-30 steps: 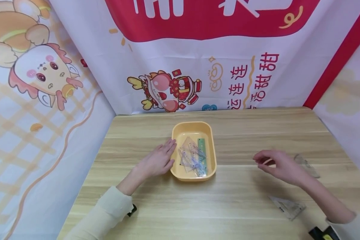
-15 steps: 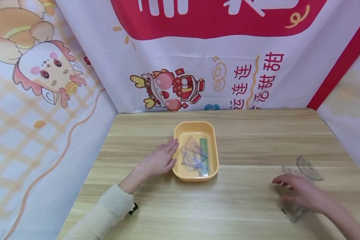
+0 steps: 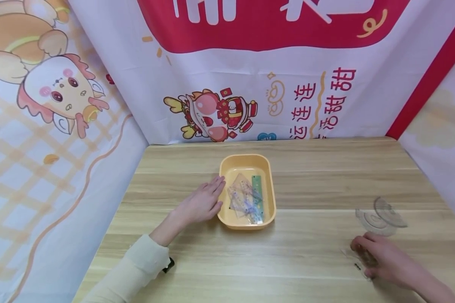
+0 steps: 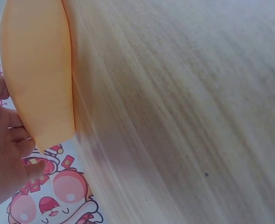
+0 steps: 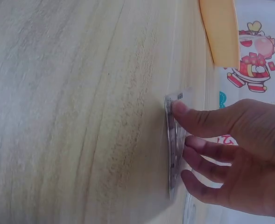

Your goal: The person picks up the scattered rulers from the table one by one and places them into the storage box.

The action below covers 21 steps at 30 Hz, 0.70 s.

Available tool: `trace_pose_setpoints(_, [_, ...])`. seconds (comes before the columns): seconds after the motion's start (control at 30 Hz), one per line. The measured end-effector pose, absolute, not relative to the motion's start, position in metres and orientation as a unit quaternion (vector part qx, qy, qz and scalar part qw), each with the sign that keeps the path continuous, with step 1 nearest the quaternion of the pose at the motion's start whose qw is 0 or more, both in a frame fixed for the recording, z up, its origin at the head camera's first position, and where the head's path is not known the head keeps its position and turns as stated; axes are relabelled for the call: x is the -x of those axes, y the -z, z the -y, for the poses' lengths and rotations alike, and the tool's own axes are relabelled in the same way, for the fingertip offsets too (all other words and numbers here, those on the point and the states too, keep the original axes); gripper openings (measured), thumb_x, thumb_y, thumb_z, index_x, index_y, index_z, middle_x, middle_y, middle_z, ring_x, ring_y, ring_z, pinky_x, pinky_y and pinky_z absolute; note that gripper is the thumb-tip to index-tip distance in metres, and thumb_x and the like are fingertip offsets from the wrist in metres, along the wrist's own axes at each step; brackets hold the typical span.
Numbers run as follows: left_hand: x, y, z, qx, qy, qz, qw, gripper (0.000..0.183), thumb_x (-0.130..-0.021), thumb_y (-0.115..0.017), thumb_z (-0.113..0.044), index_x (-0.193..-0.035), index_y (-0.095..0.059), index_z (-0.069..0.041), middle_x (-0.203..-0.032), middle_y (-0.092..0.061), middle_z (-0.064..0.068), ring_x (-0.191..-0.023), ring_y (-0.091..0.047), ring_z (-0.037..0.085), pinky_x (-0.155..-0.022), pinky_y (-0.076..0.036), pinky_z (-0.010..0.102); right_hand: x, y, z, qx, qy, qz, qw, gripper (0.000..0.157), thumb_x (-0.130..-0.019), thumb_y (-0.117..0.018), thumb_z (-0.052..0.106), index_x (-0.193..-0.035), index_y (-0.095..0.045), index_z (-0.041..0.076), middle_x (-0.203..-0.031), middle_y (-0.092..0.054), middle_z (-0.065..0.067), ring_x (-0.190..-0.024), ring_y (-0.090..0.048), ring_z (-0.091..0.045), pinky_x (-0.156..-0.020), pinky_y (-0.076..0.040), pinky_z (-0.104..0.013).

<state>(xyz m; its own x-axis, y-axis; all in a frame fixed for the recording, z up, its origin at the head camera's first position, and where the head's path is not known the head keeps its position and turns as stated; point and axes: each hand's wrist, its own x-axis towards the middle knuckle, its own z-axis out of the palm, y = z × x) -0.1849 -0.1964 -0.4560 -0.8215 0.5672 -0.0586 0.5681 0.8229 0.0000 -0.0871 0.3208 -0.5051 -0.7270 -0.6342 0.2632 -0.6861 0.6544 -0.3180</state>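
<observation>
A yellow plastic tray (image 3: pixel 271 198) stands mid-table. In it lie a green ruler (image 3: pixel 257 187) and several overlapping clear set squares (image 3: pixel 239 198). My left hand (image 3: pixel 202 202) rests against the tray's left side, its fairly straight fingers touching the rim; the left wrist view shows them along the tray's edge. At the right, my right hand (image 3: pixel 386 259) holds a clear triangular set square (image 5: pixel 174 140) by its edges, thumb on one side and curled fingers on the other. The hand hides part of it. Just beyond are two overlapping clear protractors (image 3: pixel 390 214).
The wooden table (image 3: pixel 307 172) runs back to a printed cloth (image 3: pixel 220 67) with red lettering and cartoon figures. Another patterned cloth (image 3: pixel 34 168) hangs along the left side. A wide stretch of tabletop lies between the tray and my right hand.
My right hand has come down and toward me, from above the table onto the set square, uncovering the protractors. My left hand has stayed at the tray.
</observation>
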Motion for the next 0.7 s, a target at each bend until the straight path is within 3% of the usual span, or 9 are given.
trace_pose_setpoints(0.13, [0.186,0.457,0.197,-0.297,0.013,-0.954,0.026,0.065,-0.103,-0.045,-0.035,-0.156,-0.029,-0.001,-0.166,-0.023,0.014,-0.154,-0.021,0.028,-0.119,-0.034,0.052,0.086,0.505,-0.317,-0.354,-0.214,0.910,0.038,0.063,-0.042,-0.091,0.009,-0.093,-0.056,0.021,-0.083,-0.044,0.019,-0.076,-0.037,0.008,-0.056,-0.034,-0.017])
trace_pose_setpoints(0.4, [0.185,0.456,0.197,-0.294,0.012,-0.955,0.035,0.065,-0.103,-0.045,-0.036,-0.156,-0.028,-0.001,-0.166,-0.021,0.013,-0.155,-0.020,0.028,-0.119,-0.034,0.053,0.086,0.500,-0.318,-0.327,-0.258,0.904,-0.094,0.054,-0.053,-0.089,0.013,-0.086,-0.046,0.019,-0.075,-0.039,0.017,-0.068,-0.034,0.008,-0.053,-0.028,-0.016])
trace_pose_setpoints(0.7, [0.184,0.452,0.198,-0.297,0.010,-0.954,0.032,0.065,-0.103,-0.046,-0.035,-0.155,-0.029,0.000,-0.165,-0.023,0.014,-0.154,-0.022,0.029,-0.119,-0.034,0.053,0.092,0.495,-0.321,-0.396,-0.375,0.823,-0.159,0.030,-0.080,-0.078,0.005,-0.093,-0.052,0.015,-0.073,-0.059,0.011,-0.068,-0.050,0.011,-0.048,-0.042,-0.016])
